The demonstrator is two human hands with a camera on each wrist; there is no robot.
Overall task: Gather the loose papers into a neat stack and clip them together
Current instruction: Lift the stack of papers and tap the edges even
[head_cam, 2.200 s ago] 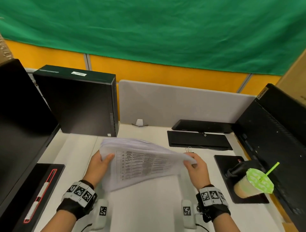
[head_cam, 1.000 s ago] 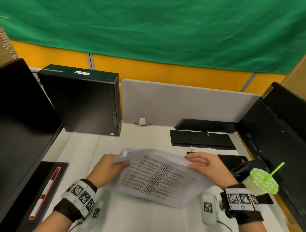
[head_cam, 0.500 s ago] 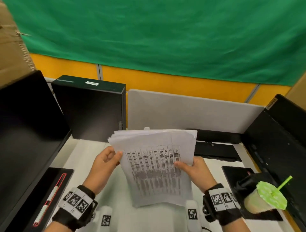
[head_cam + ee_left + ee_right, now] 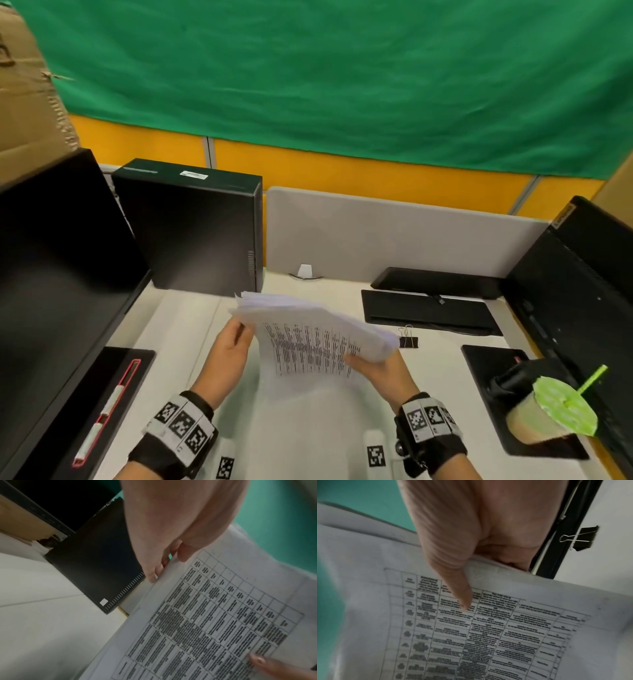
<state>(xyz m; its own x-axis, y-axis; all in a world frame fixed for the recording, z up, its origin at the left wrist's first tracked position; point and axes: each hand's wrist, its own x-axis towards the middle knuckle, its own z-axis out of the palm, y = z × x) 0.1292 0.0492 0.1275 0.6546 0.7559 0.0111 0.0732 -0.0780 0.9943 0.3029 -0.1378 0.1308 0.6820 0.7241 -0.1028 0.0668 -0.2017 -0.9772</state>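
The papers (image 4: 308, 339) are held up over the middle of the desk (image 4: 178, 329); their printed table is too blurry to read. The left hand (image 4: 229, 356) pinches their left edge and the right hand (image 4: 380, 371) grips their right edge, thumb on top. Half a second ago they stood upright; now they tilt back, showing the black clip (image 4: 408, 339) near the desk's back edge.

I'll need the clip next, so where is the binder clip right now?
In the head view the black binder clip lies on the desk right of centre, just past the right edge of the held papers and in front of the black keyboard.
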